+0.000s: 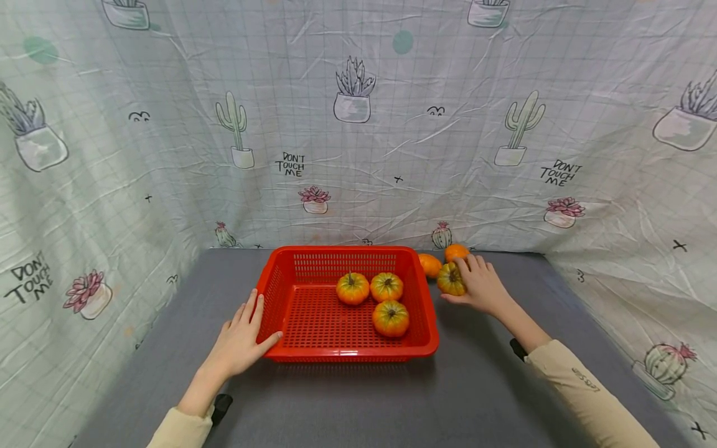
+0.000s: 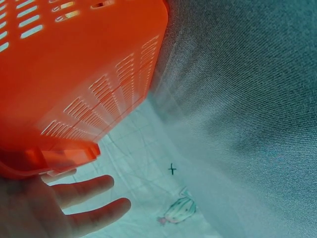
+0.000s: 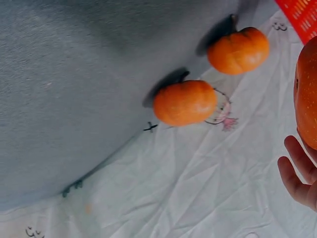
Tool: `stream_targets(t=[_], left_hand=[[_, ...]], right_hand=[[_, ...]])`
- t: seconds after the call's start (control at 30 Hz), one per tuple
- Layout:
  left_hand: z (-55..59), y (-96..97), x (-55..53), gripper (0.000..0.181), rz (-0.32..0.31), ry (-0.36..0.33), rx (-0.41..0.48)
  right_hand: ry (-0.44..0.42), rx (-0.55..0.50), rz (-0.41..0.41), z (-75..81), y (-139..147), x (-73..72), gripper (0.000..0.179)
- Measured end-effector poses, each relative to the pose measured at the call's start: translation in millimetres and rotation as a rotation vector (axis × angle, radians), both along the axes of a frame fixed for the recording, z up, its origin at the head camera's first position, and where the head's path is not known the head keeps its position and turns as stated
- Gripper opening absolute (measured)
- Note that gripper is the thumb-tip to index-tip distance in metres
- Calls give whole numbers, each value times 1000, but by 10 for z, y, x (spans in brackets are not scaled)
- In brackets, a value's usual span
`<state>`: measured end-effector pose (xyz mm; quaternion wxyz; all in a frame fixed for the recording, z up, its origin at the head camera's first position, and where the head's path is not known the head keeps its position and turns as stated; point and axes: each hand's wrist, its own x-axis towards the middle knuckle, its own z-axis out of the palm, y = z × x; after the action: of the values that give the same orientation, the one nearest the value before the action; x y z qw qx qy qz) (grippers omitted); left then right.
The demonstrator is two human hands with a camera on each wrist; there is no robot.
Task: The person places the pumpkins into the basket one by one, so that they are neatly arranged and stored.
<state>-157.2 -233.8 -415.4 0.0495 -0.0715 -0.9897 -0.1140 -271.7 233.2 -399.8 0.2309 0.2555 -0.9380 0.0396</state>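
A red plastic basket [image 1: 347, 355] with slotted walls stands in the middle of the table. Inside it, toward the right, sit three small orange-and-green pumpkins [image 1: 352, 289]. My left hand [image 1: 238, 342] rests against the basket's left rim, its fingers extended; the left wrist view shows the fingers [image 2: 84, 191] reaching past the rim. Right of the basket, my right hand [image 1: 478, 287] holds another small pumpkin [image 1: 451, 280], and in the right wrist view that pumpkin [image 3: 308, 94] is cut off by the edge. Two more orange pumpkins [image 3: 184, 102] lie beyond it on the table.
A grey cloth covers the table [image 1: 358, 404]. Behind it and along both sides hangs a pale curtain [image 1: 403, 143] printed with potted plants and lettering. The two loose pumpkins are close to the back edge, near the basket's back right corner.
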Motion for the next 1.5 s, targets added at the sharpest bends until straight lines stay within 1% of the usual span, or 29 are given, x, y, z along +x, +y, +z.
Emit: stream_targets(t=[0.17, 0.47, 0.77, 0.9, 1.1, 1.23, 1.33, 1.5], left_hand=[[-8, -4, -3, 86, 0, -2, 8], [-31, -17, -10, 87, -8, 14, 11], [-41, -12, -7, 83, -7, 18, 20], [-43, -13, -7, 83, -9, 21, 21], [-41, -21, -3, 83, -8, 19, 24], [-36, -26, -1, 83, -5, 14, 26], [-36, -26, -1, 83, -5, 11, 25], [-45, -25, -8, 84, -6, 13, 25]], right_hand=[[7, -11, 36, 75, -101, 32, 79], [23, -12, 111, 219, -348, 90, 82], [21, 8, 183, 343, -598, 115, 74], [19, 40, 233, 395, -700, 131, 73], [17, 120, 308, 442, -856, 126, 72], [18, 173, 377, 465, -971, 117, 72], [13, 219, 419, 467, -1052, 114, 73], [13, 292, 467, 426, -1172, 87, 75]])
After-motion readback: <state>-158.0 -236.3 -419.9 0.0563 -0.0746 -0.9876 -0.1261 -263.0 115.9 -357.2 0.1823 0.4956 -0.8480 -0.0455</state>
